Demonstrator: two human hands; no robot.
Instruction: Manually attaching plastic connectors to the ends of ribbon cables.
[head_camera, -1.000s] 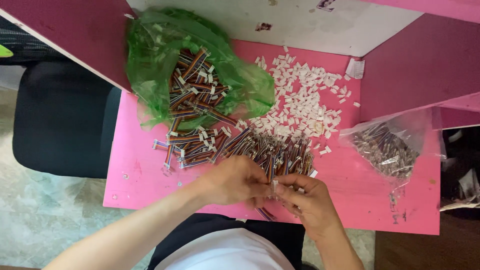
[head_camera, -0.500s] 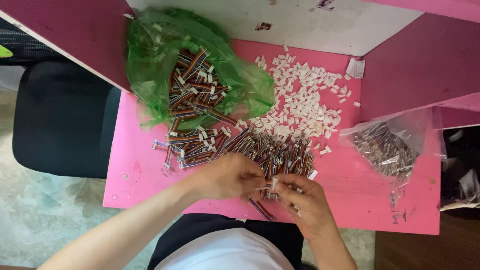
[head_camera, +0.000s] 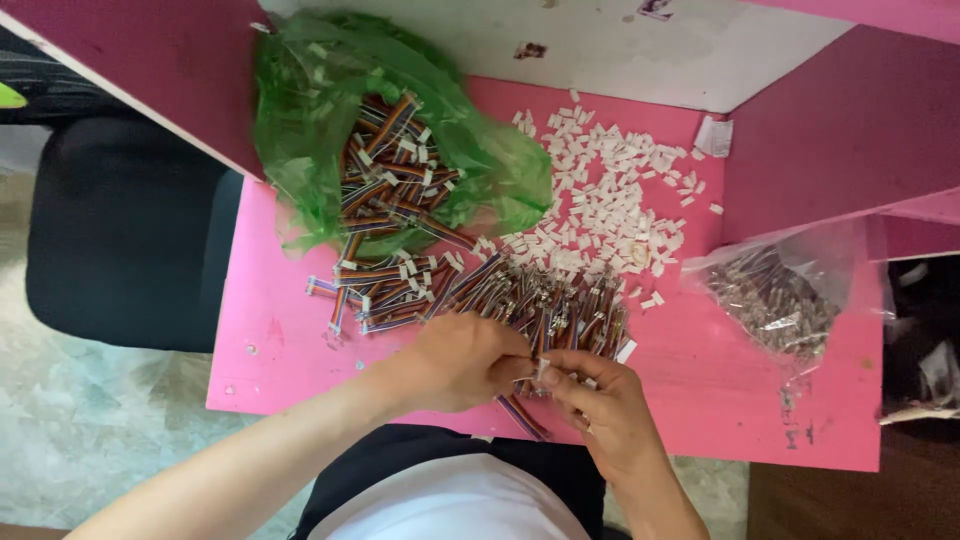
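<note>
Pink table (head_camera: 290, 350): left hand (head_camera: 462, 360) and right hand (head_camera: 600, 400) both pinch one multicoloured wire harness (head_camera: 522, 412), seemingly fitting a white connector, beside the loose harness pile (head_camera: 540, 300) for reach.

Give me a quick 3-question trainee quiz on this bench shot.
1. True or false: the green plastic bag lies on the far left part of the pink table and holds bundles of multicoloured wires.
2. Which lies between the green bag and the clear bag? A) a pair of scissors B) the pile of small white connector pieces C) a roll of tape
3. Where do the left hand and right hand meet?

Key
1. True.
2. B.
3. At the near edge of the table, fingertips together on a thin wire piece, just below the loose wire heap.
</note>
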